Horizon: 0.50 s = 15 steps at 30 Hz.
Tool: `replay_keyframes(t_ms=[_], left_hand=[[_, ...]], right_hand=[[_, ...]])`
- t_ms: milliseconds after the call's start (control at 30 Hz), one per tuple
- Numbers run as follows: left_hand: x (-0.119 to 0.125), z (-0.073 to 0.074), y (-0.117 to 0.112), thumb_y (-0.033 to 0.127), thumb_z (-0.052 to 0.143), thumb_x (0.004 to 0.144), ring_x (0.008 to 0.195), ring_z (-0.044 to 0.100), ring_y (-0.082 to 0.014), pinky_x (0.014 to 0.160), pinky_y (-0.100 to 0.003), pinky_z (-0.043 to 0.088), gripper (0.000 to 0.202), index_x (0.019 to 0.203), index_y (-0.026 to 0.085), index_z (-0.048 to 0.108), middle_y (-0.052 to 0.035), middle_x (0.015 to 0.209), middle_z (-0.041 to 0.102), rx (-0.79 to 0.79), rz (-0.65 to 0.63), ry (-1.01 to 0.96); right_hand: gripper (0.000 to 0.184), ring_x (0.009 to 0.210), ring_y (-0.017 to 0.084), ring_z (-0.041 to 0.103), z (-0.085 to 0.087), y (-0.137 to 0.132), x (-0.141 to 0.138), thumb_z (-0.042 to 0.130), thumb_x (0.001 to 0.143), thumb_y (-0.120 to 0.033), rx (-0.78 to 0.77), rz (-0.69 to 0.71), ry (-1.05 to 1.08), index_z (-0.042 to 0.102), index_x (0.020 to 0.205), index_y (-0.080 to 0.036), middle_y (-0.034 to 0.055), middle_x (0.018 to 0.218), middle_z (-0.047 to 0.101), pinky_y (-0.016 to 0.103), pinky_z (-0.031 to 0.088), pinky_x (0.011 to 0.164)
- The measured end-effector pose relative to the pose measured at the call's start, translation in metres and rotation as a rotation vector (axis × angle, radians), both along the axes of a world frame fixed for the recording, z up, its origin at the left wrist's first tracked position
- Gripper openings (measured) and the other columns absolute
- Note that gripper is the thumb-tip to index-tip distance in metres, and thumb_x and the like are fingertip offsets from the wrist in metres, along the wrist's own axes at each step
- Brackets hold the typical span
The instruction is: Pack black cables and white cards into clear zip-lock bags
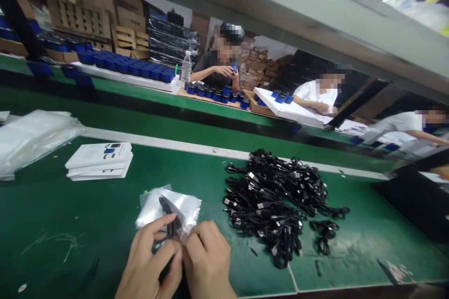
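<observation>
I see the right hand (208, 252) pinching a thin clear plastic bag (184, 232) while the nearer left hand (152, 254) grips a long black cable bundle (171, 210) pointing far and left.

One head-worn view, facing forward and down

The camera sits on the person's head and looks out over a green worktable (49, 210). It is near the left hand (149, 259) and right hand (209, 259), which enter from the bottom edge, left of centre. The view is rolled, so the overhead shelf (315, 23) slopes down to the right across the top. Beneath that shelf it reaches a co-worker in dark clothing (206, 63) and, farthest off, stacked cartons (129, 17).
</observation>
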<state>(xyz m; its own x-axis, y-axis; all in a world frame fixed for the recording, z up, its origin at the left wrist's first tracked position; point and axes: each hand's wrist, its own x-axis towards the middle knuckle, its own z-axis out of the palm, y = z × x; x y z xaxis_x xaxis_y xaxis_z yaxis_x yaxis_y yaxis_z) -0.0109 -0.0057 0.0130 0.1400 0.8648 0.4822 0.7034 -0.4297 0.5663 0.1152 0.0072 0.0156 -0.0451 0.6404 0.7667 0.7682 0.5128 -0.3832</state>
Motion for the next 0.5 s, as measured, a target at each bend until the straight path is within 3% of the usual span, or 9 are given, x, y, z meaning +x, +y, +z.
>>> replay_keyframes(t_ms=[33, 100, 167, 233, 267, 300, 367, 433, 500], left_hand=[[0.002, 0.001, -0.002, 0.023, 0.047, 0.085, 0.094, 0.051, -0.0210, 0.078, -0.035, 0.047, 0.018, 0.076, 0.025, 0.062, -0.0060, 0.122, 0.045, 0.001, 0.002, -0.004], [0.005, 0.002, -0.004, 0.021, 0.047, 0.084, 0.099, 0.051, -0.0216, 0.080, -0.035, 0.046, 0.018, 0.072, 0.024, 0.061, -0.0061, 0.120, 0.047, 0.036, -0.007, 0.000], [0.003, 0.002, -0.004, 0.018, 0.048, 0.082, 0.110, 0.050, -0.0235, 0.091, -0.040, 0.041, 0.017, 0.070, 0.024, 0.058, -0.0053, 0.120, 0.050, 0.106, -0.046, 0.043], [-0.005, 0.003, 0.000, 0.023, 0.053, 0.080, 0.119, 0.048, -0.0262, 0.104, -0.050, 0.028, 0.006, 0.079, 0.026, 0.059, -0.0051, 0.127, 0.053, 0.148, -0.138, 0.145], [-0.010, 0.004, 0.003, 0.028, 0.058, 0.078, 0.121, 0.048, -0.0280, 0.107, -0.053, 0.023, 0.012, 0.090, 0.027, 0.059, -0.0054, 0.130, 0.054, 0.127, -0.180, 0.208], [-0.015, 0.006, 0.006, 0.035, 0.064, 0.074, 0.121, 0.050, -0.0298, 0.107, -0.052, 0.025, 0.031, 0.103, 0.028, 0.058, -0.0060, 0.132, 0.055, 0.080, -0.220, 0.267], [-0.023, 0.012, 0.011, 0.041, 0.071, 0.068, 0.111, 0.059, -0.0292, 0.096, -0.040, 0.045, 0.057, 0.120, 0.030, 0.053, -0.0028, 0.124, 0.064, -0.099, -0.219, 0.290], [-0.024, 0.023, 0.015, 0.044, 0.068, 0.070, 0.089, 0.070, -0.0224, 0.073, -0.023, 0.054, 0.044, 0.112, 0.033, 0.061, 0.0038, 0.101, 0.074, -0.322, -0.172, 0.155], [-0.020, 0.033, 0.015, 0.047, 0.063, 0.073, 0.063, 0.069, -0.0155, 0.058, -0.016, 0.051, 0.023, 0.091, 0.032, 0.068, 0.0071, 0.076, 0.075, -0.521, -0.104, -0.039]], right_hand=[[0.021, 0.051, 0.014, 0.050, -0.002, 0.001, 0.000, 0.054, 0.085, -0.017, -0.036, -0.025, 0.071, 0.054, 0.064, -0.019, 0.0006, 0.060, 0.055, 0.023, 0.036, 0.048], [0.011, 0.057, 0.014, 0.053, -0.004, 0.004, 0.003, 0.064, 0.076, -0.019, -0.284, 0.000, 0.324, 0.054, 0.073, -0.019, 0.0005, 0.068, 0.057, 0.022, 0.040, 0.052], [0.016, 0.054, 0.012, 0.053, -0.001, 0.007, 0.009, 0.069, 0.071, -0.021, -0.663, 0.138, 0.561, 0.054, 0.073, -0.019, -0.0018, 0.065, 0.057, 0.020, 0.039, 0.050], [0.022, 0.046, 0.009, 0.045, 0.007, 0.009, 0.015, 0.071, 0.069, -0.022, -0.928, 0.283, 0.670, 0.051, 0.061, -0.019, -0.0059, 0.052, 0.050, 0.018, 0.033, 0.045], [0.027, 0.045, 0.008, 0.041, 0.012, 0.009, 0.019, 0.072, 0.067, -0.023, -0.995, 0.333, 0.674, 0.049, 0.056, -0.019, -0.0071, 0.048, 0.047, 0.018, 0.030, 0.044], [0.028, 0.045, 0.007, 0.039, 0.017, 0.009, 0.021, 0.074, 0.065, -0.022, -1.021, 0.361, 0.671, 0.049, 0.054, -0.018, -0.0075, 0.047, 0.046, 0.018, 0.029, 0.044], [0.022, 0.047, 0.008, 0.042, 0.025, 0.007, 0.025, 0.075, 0.066, -0.022, -1.034, 0.403, 0.704, 0.055, 0.058, -0.017, -0.0065, 0.050, 0.049, 0.018, 0.032, 0.047], [0.017, 0.052, 0.010, 0.050, 0.029, 0.005, 0.027, 0.071, 0.073, -0.030, -1.046, 0.478, 0.831, 0.062, 0.069, -0.017, -0.0040, 0.055, 0.055, 0.019, 0.039, 0.052], [0.026, 0.059, 0.012, 0.055, 0.027, 0.002, 0.028, 0.071, 0.074, -0.039, -1.031, 0.569, 0.999, 0.065, 0.085, -0.017, -0.0011, 0.064, 0.061, 0.022, 0.043, 0.059]])
